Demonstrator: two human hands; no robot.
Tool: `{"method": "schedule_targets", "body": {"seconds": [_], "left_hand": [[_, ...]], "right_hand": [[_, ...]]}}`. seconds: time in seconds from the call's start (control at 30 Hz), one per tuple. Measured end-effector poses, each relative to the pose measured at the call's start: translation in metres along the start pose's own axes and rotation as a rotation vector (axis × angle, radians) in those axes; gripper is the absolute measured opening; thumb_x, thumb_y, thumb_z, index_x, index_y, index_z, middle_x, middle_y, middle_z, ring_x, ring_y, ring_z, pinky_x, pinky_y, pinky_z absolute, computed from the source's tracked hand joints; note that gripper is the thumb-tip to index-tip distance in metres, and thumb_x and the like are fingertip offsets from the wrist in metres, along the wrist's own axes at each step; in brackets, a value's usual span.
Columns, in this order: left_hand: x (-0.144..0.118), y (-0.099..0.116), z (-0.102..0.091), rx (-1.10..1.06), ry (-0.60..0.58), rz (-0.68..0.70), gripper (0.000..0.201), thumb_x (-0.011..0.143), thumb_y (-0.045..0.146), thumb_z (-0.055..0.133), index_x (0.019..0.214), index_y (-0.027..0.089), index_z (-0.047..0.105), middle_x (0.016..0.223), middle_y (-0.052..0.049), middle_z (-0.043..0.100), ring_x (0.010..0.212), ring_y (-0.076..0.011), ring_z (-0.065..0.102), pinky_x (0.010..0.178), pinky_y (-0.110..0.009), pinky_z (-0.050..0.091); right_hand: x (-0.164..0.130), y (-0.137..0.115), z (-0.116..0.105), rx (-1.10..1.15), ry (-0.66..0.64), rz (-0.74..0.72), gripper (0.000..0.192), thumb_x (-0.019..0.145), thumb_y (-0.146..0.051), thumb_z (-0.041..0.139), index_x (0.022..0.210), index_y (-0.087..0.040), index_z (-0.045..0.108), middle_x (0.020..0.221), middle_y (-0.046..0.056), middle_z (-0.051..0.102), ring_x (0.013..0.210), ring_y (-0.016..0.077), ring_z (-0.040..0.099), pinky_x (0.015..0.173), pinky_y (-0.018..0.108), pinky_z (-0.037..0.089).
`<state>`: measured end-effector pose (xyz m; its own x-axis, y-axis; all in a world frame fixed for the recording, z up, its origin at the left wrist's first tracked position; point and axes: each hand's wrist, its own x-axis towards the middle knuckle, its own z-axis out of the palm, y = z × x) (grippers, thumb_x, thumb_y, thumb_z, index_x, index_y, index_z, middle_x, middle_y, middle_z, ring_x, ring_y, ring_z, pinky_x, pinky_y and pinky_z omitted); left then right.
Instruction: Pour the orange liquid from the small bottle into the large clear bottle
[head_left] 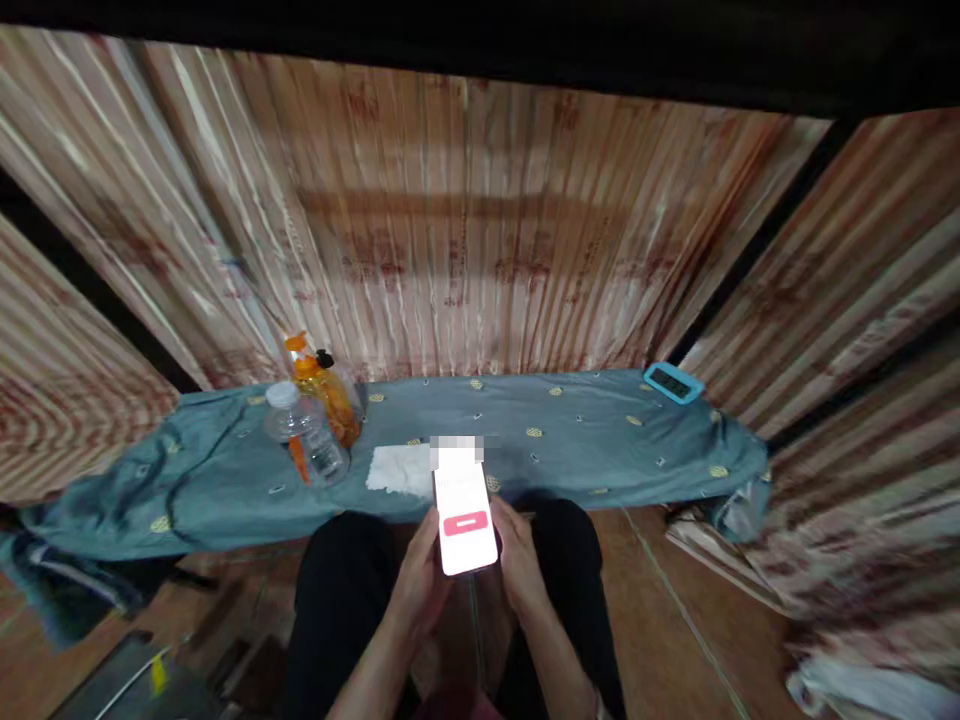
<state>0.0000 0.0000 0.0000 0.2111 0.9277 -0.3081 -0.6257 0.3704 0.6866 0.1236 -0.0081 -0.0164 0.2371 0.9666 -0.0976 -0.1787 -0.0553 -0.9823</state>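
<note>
1. Above the person's lap, both hands hold a phone (465, 518) with its lit screen tilted up toward the face, likely so it can be read.
2. The left hand (421, 582) has its fingers closed round the phone's left edge; the right hand (519, 562) cups the right edge, fingers curled under it for support.
3. Just beyond, on the cloth-covered tabletop (585, 440), a white cloth (397, 470) lies flat near the front edge.
4. Further left stand a clear bottle (304, 432) and an orange pump bottle (324, 392), touching or nearly so.
5. A blue clock (673, 383) rests at the far right corner.
</note>
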Motion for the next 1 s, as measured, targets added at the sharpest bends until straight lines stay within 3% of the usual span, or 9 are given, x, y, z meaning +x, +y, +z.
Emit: {"method": "schedule_targets", "body": {"seconds": [0.1,0.17,0.33,0.43,0.6,0.8,1.0], "left_hand": [[0.002,0.001,0.0,-0.001,-0.028,0.026,0.052,0.071,0.05,0.087,0.109,0.015,0.079,0.118,-0.012,0.08,0.114,-0.0362,0.073,0.103,-0.046,0.056],[0.005,0.001,-0.001,-0.002,-0.028,0.036,0.052,0.072,0.049,0.086,0.111,0.016,0.079,0.12,-0.012,0.079,0.116,-0.0364,0.072,0.105,-0.047,0.055],[0.017,-0.001,-0.006,0.004,0.053,0.036,0.049,0.073,0.047,0.084,0.111,0.015,0.079,0.123,-0.012,0.078,0.124,-0.0365,0.068,0.112,-0.047,0.051],[0.024,-0.004,-0.006,-0.021,0.077,-0.003,0.046,0.081,0.048,0.075,0.114,0.015,0.078,0.121,-0.011,0.079,0.129,-0.034,0.065,0.117,-0.045,0.047],[0.028,-0.004,0.004,-0.09,0.022,-0.087,0.045,0.095,0.044,0.059,0.127,0.015,0.072,0.119,-0.01,0.08,0.123,-0.0307,0.07,0.116,-0.044,0.048],[0.031,-0.001,0.013,-0.115,-0.016,-0.167,0.044,0.1,0.039,0.051,0.131,0.014,0.068,0.113,-0.011,0.082,0.114,-0.0301,0.075,0.113,-0.046,0.052],[0.037,-0.007,0.013,-0.149,-0.057,-0.195,0.037,0.097,0.041,0.057,0.113,0.013,0.075,0.108,-0.013,0.082,0.116,-0.0319,0.074,0.113,-0.047,0.052]], "right_hand": [[-0.009,-0.004,0.001,-0.057,-0.032,-0.038,0.061,0.092,-0.065,0.048,0.125,-0.019,0.069,0.122,0.011,0.078,0.12,0.0307,0.069,0.105,0.044,0.052],[-0.017,-0.004,0.004,-0.127,-0.036,-0.064,0.067,0.089,-0.063,0.054,0.138,-0.018,0.06,0.133,0.013,0.073,0.125,0.0314,0.066,0.109,0.046,0.049],[-0.034,0.004,0.015,-0.325,0.026,-0.08,0.103,0.076,-0.049,0.069,0.156,0.002,0.028,0.164,0.027,0.036,0.153,0.0388,0.034,0.126,0.057,0.024],[-0.036,0.007,0.022,-0.461,0.075,-0.077,0.108,0.074,-0.046,0.066,0.157,0.006,0.022,0.168,0.027,0.026,0.157,0.0391,0.025,0.127,0.06,0.019],[-0.029,0.009,0.025,-0.558,0.169,-0.089,0.109,0.07,-0.044,0.064,0.157,0.007,0.02,0.168,0.027,0.027,0.157,0.0383,0.027,0.128,0.057,0.023],[-0.024,0.004,0.021,-0.579,0.245,-0.083,0.108,0.068,-0.043,0.064,0.155,0.007,0.024,0.165,0.028,0.033,0.154,0.0397,0.032,0.127,0.056,0.027],[-0.021,-0.001,0.015,-0.564,0.308,-0.048,0.095,0.068,-0.043,0.067,0.146,0.002,0.037,0.142,0.03,0.059,0.132,0.042,0.059,0.11,0.057,0.047]]}}
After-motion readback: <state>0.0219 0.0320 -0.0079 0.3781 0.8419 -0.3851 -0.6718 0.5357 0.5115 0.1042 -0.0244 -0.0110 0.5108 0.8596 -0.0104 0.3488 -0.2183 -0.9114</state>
